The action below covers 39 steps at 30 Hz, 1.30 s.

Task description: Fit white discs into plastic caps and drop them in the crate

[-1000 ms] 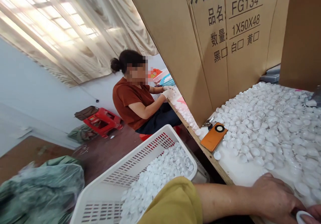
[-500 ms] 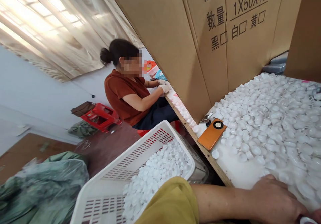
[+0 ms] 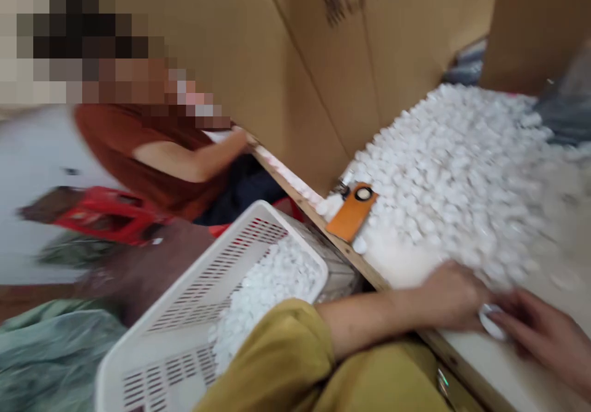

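Your left hand (image 3: 446, 295) is lying on the near edge of the bench (image 3: 466, 353), and your right hand (image 3: 542, 332) is meeting it from the right. Between them you're pinching one white cap (image 3: 490, 324): the right fingers (image 3: 505, 319) are pressing on its rim, while the left fingers are curling over it, though the blur is making their exact grip hard to tell. That cap is sitting very close to the bench edge, so a loose pinch is risking it dropping to your lap or the floor.

Just beyond your knuckles the heap of white caps (image 3: 452, 165) is beginning, and your left wrist is brushing its near fringe; a sweep of the forearm is likely to push loose caps over the edge. To the left, below the bench, the white basket (image 3: 194, 295) is holding more caps and standing near your yellow sleeve (image 3: 277, 363); an elbow swing could be tipping it.

Further on, the orange phone (image 3: 351, 214) is lying at the bench edge, touching the heap, and could be getting nudged off. Beyond, a co-worker's arm (image 3: 194, 159) is working behind the cardboard box (image 3: 295, 61).
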Each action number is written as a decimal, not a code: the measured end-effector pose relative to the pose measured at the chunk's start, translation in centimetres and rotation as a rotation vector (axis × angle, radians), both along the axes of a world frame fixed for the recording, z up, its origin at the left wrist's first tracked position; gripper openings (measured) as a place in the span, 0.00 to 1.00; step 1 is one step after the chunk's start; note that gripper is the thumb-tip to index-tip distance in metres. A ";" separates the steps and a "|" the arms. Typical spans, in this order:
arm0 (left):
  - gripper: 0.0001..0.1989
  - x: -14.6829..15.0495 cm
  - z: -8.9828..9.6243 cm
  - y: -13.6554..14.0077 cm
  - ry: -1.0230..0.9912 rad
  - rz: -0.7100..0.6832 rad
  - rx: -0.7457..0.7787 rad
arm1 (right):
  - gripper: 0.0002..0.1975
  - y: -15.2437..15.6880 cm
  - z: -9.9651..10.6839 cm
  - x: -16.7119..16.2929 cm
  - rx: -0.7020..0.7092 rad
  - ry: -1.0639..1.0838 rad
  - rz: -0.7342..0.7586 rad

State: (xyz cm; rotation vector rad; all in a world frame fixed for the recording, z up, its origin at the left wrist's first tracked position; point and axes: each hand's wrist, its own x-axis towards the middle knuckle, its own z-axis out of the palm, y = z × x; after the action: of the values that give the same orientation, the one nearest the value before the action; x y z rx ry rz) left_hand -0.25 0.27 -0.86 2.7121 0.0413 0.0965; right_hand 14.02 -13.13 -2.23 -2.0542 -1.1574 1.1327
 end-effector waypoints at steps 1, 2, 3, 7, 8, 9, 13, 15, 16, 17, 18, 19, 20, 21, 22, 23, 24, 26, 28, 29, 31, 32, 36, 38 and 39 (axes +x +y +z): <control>0.17 0.1 0.1 0.0 -0.021 0.023 -0.017 | 0.19 0.3 1.0 0.1 -0.026 0.077 -0.003; 0.16 0.2 0.2 0.2 -0.036 0.049 -0.035 | 0.17 0.6 1.8 0.2 -0.031 0.142 -0.020; 0.16 0.3 0.2 0.4 -0.043 0.074 -0.051 | 0.17 1.0 2.4 0.4 -0.031 0.202 -0.050; 0.14 0.8 0.2 0.9 -0.023 0.112 -0.111 | 0.16 1.9 3.5 1.0 -0.090 0.376 -0.139; 0.13 0.8 0.3 0.9 -0.015 0.112 -0.120 | 0.16 1.8 3.7 1.0 -0.092 0.390 -0.141; 0.13 0.8 0.4 0.8 -0.007 0.113 -0.124 | 0.16 1.7 3.8 1.0 -0.091 0.386 -0.140; 0.13 0.7 1.0 0.5 0.034 0.122 -0.127 | 0.16 1.4 3.9 1.0 -0.118 0.281 -0.133; 0.17 0.6 1.4 0.6 0.062 0.116 -0.145 | 0.15 1.4 3.7 1.0 -0.133 0.257 -0.125; 0.19 0.5 1.5 0.6 0.077 0.108 -0.157 | 0.15 1.4 3.7 1.0 -0.137 0.257 -0.123; 0.21 0.5 1.7 0.7 0.095 0.102 -0.168 | 0.15 1.5 3.6 1.0 -0.142 0.256 -0.123; 0.22 0.5 1.9 0.7 0.117 0.100 -0.174 | 0.14 1.6 3.6 1.0 -0.148 0.250 -0.125; 0.21 0.6 2.1 0.8 0.143 0.104 -0.173 | 0.13 1.7 3.6 1.0 -0.158 0.241 -0.127; 0.20 0.8 2.3 0.9 0.174 0.113 -0.161 | 0.13 1.8 3.7 0.9 -0.169 0.233 -0.127; 0.19 1.2 2.5 1.0 0.209 0.124 -0.140 | 0.12 2.0 3.8 0.9 -0.183 0.227 -0.124; 0.18 1.5 2.7 1.1 0.246 0.129 -0.113 | 0.11 2.1 3.9 0.9 -0.197 0.225 -0.120; 0.18 2.0 2.9 1.2 0.282 0.125 -0.082 | 0.10 2.3 4.0 1.0 -0.212 0.228 -0.117; 0.18 2.5 3.1 1.3 0.317 0.111 -0.055 | 0.10 2.5 4.0 1.0 -0.227 0.237 -0.118; 0.19 3.4 3.5 1.6 0.386 0.072 -0.026 | 0.10 2.7 4.1 1.2 -0.247 0.269 -0.133; 0.19 4.0 3.9 1.8 0.440 0.039 -0.029 | 0.09 2.8 4.1 1.3 -0.250 0.308 -0.159; 0.18 4.2 4.1 1.9 0.457 0.030 -0.034 | 0.09 2.8 4.1 1.2 -0.247 0.324 -0.171; 0.17 4.3 4.2 1.8 0.469 0.027 -0.034 | 0.10 2.7 4.1 0.9 -0.235 0.331 -0.192; 0.17 4.2 4.2 1.6 0.465 0.037 -0.028 | 0.10 2.6 4.1 0.7 -0.224 0.324 -0.199; 0.17 3.0 3.9 0.7 0.405 0.122 -0.044 | 0.10 1.7 4.4 0.0 -0.126 0.240 -0.161; 0.16 1.8 4.5 0.5 0.349 0.168 -0.112 | 0.09 0.9 4.5 0.5 -0.028 0.115 -0.129; 0.15 0.8 5.0 0.7 0.315 0.193 -0.161 | 0.09 0.4 4.6 1.0 0.039 -0.008 -0.146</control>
State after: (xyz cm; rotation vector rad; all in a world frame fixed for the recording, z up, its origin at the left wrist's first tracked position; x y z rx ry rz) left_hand 0.57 1.01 4.16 2.5308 0.3861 -0.2665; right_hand 15.03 -12.70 2.36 -2.0784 -1.0069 1.0250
